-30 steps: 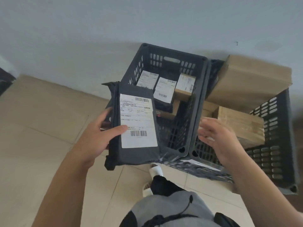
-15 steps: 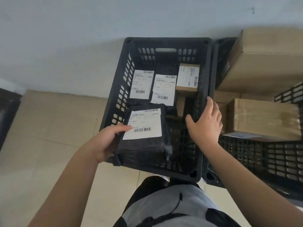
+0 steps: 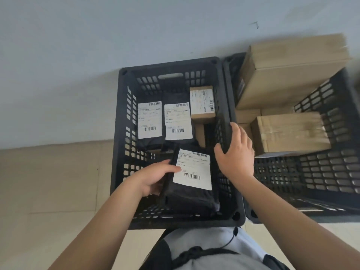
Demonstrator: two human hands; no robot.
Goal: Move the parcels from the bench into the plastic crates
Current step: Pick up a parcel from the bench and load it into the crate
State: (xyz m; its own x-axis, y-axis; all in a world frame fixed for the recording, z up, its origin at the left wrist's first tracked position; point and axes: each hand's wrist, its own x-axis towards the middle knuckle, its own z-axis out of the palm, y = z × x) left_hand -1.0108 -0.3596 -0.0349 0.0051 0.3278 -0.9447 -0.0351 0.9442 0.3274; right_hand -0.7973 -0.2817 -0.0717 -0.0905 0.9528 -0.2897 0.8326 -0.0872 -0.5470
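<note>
A black plastic crate [image 3: 120, 133] stands on the floor against the wall. My left hand [image 3: 153, 178] grips the left edge of a black bagged parcel [image 3: 191, 193] with a white label, low inside the crate's near end. My right hand [image 3: 235, 154] grips the crate's right rim [image 3: 227, 114], thumb inside. Further back in the crate lie two more black labelled parcels [image 3: 150, 119] [image 3: 178, 121] and a small cardboard box [image 3: 202, 103]. A second black crate [image 3: 321, 172] to the right holds brown cardboard boxes [image 3: 290, 131] [image 3: 292, 69].
A pale wall [image 3: 136, 36] runs behind the crates. Beige floor tiles [image 3: 48, 182] lie to the left. My grey clothing [image 3: 210, 250] fills the bottom centre, right against the left crate's near rim.
My left hand has carried the black parcel from above the crate's left side down into its near end. My right hand has moved onto the crate's right rim and now grips it.
</note>
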